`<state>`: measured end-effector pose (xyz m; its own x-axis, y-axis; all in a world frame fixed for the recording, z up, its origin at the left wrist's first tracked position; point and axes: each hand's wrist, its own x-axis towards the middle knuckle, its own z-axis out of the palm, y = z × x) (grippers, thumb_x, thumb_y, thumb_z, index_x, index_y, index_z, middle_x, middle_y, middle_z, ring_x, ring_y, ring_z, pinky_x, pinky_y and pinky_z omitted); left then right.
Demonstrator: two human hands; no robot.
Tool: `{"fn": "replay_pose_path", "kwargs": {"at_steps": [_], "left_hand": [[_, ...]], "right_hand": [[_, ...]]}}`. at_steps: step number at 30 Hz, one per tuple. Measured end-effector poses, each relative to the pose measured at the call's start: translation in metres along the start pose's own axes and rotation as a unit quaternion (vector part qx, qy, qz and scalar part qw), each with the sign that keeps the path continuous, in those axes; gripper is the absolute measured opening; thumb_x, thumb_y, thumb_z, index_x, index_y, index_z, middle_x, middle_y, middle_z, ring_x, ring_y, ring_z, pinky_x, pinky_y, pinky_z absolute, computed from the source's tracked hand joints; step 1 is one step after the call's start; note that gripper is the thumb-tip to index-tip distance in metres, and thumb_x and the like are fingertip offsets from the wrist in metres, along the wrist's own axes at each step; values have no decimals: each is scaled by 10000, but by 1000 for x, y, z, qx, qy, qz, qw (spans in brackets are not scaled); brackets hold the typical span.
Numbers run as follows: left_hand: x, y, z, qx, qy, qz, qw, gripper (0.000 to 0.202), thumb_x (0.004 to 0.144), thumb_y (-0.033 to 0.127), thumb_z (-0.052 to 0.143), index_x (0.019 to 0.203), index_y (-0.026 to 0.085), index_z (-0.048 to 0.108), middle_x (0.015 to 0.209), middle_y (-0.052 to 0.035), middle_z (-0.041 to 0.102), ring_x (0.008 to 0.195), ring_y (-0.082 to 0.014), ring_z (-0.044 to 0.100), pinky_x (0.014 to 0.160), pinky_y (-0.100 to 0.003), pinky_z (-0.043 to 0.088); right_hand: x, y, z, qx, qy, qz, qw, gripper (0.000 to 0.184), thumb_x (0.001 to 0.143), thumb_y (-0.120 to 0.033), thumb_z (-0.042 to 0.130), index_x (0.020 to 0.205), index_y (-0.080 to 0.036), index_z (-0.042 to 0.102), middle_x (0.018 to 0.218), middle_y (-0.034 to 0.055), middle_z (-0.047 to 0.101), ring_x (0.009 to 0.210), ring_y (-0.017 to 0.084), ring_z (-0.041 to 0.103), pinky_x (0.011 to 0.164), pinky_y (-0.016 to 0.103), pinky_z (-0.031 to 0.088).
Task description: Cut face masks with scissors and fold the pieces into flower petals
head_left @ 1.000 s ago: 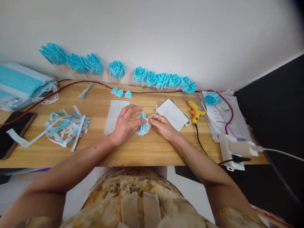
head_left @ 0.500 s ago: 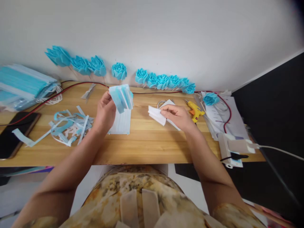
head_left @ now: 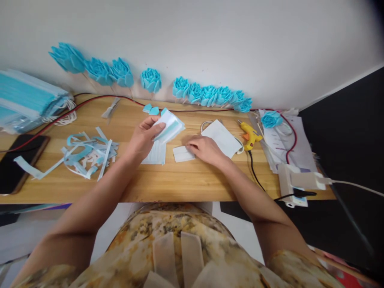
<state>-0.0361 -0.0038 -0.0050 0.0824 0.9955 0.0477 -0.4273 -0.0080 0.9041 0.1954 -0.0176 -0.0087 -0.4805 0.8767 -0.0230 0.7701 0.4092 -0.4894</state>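
Observation:
My left hand [head_left: 143,137] is raised a little above the wooden table [head_left: 168,184] and pinches a small stack of folded blue-and-white mask pieces [head_left: 169,127]. Under it lies a flat white mask sheet [head_left: 155,153]. My right hand [head_left: 205,149] rests low on the table, its fingers pressed on a small white folded piece [head_left: 181,154]. A white face mask [head_left: 223,139] with ear loops lies just right of that hand.
Blue fabric roses [head_left: 210,95] line the wall. Cut blue strips [head_left: 85,154] lie at left, beside a phone [head_left: 16,162] and a stack of masks [head_left: 28,102]. A yellow glue gun [head_left: 250,136], papers [head_left: 282,144] and a power strip [head_left: 292,184] sit at right.
The hands parted from one folded bundle. My left hand lifted the blue stack up, then lowered it rightward. My right hand took a white piece and set it down on the table.

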Motion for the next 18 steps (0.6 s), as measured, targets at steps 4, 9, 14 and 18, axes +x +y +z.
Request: {"fn": "replay_pose_path", "kwargs": {"at_steps": [4, 9, 14, 18], "left_hand": [[-9, -4, 6, 168, -54, -15, 984, 199, 692, 336, 830, 788, 207, 713, 721, 20, 680, 581, -113, 554, 556, -239, 437], [-17, -10, 14, 342, -132, 60, 928, 117, 776, 312, 729, 792, 196, 732, 817, -21, 746, 768, -181, 663, 753, -293, 508], [-18, -15, 17, 373, -134, 79, 915, 138, 792, 311, 715, 856, 193, 749, 862, -33, 758, 796, -190, 674, 749, -286, 498], [-16, -13, 16, 335, -111, -19, 935, 257, 739, 370, 779, 911, 183, 743, 768, -15, 707, 632, -152, 587, 584, -267, 416]], "right_hand": [[-7, 6, -7, 68, 109, -18, 992, 296, 989, -283, 515, 1144, -200, 753, 1198, 117, 738, 1138, 274, 648, 968, 409, 470], [-17, 6, -20, 292, 99, -17, 951, 437, 990, -498, 504, 1298, -244, 684, 1181, 67, 755, 1097, 231, 683, 925, 368, 521], [-16, -3, -6, 280, 110, -11, 954, 356, 872, -418, 692, 1137, -190, 761, 982, 64, 771, 826, 185, 670, 756, 310, 509], [-14, -5, 2, 305, 141, 29, 942, 262, 895, -385, 647, 963, -170, 780, 838, 41, 755, 704, 157, 623, 646, 281, 464]]}}
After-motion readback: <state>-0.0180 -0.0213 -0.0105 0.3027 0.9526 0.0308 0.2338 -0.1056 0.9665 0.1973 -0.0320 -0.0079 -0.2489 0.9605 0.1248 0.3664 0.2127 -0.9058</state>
